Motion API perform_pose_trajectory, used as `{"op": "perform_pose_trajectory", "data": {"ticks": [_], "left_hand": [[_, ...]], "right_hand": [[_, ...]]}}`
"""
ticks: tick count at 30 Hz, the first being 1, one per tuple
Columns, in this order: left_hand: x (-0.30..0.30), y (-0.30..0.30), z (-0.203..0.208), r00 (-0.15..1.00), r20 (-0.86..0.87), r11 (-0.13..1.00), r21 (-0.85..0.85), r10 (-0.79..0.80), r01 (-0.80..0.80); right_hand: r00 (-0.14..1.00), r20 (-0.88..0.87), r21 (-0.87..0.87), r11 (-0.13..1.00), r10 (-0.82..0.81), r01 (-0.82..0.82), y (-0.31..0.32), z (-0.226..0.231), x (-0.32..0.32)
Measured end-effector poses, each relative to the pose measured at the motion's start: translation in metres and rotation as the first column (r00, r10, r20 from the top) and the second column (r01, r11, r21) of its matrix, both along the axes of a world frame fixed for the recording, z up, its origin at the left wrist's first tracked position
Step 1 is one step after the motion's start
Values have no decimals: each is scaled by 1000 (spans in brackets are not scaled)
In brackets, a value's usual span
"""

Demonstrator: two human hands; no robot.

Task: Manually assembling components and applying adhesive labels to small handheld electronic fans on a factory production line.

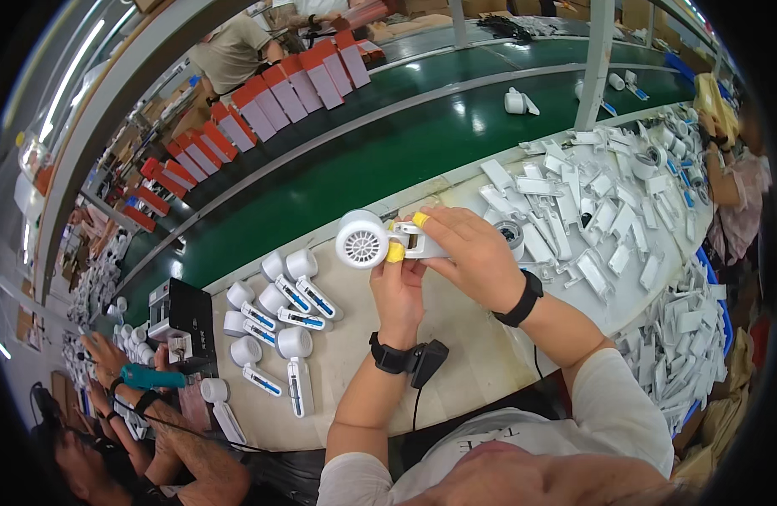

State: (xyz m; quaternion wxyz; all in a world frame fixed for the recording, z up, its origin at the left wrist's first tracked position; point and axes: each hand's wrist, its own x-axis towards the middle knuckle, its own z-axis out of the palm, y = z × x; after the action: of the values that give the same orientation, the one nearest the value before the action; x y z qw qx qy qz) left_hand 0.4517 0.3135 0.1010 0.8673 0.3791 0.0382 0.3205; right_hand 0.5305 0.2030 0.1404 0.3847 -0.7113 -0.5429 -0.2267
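A white handheld fan with a round grille is held up over the table, its handle lying sideways to the right. My left hand grips it from below near the neck, a yellow cover on one fingertip. From the right, my right hand is closed around the handle's other end, also with a yellow fingertip cover. Part of the handle between my hands shows a dark recess; my right fingers hide the rest. Left of my hands lie several white fans with blue parts showing in their handles.
Loose white plastic handle parts cover the table's right side; more fill a blue-rimmed bin below. Beyond runs a green conveyor with a row of red-and-white boxes. A co-worker's hand is near a teal tool at left.
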Motion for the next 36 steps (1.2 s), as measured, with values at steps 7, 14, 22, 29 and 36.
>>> {"op": "perform_pose_trajectory", "data": {"ticks": [7, 14, 22, 29, 36], "left_hand": [[6, -14, -5, 1000, -7, 1000, -6, -29, 29], [-6, -16, 6, 947, -72, 923, 258, 313, -286], [-41, -4, 42, 945, 244, 925, 258, 217, -279], [-51, -14, 53, 951, 248, 921, 294, 184, -254], [-59, -7, 46, 941, 305, 982, 162, -146, 100]], "right_hand": [[1000, 22, 21, 1000, 10, -11, -5, -1, 4], [991, 134, 119, 993, -28, 12, 1, -7, -7], [621, -654, 40, 840, 431, -541, -26, 10, 11], [716, -513, 45, 848, 473, -528, -30, 20, -8], [835, -180, 24, 851, 519, -524, -27, 16, -4]]}}
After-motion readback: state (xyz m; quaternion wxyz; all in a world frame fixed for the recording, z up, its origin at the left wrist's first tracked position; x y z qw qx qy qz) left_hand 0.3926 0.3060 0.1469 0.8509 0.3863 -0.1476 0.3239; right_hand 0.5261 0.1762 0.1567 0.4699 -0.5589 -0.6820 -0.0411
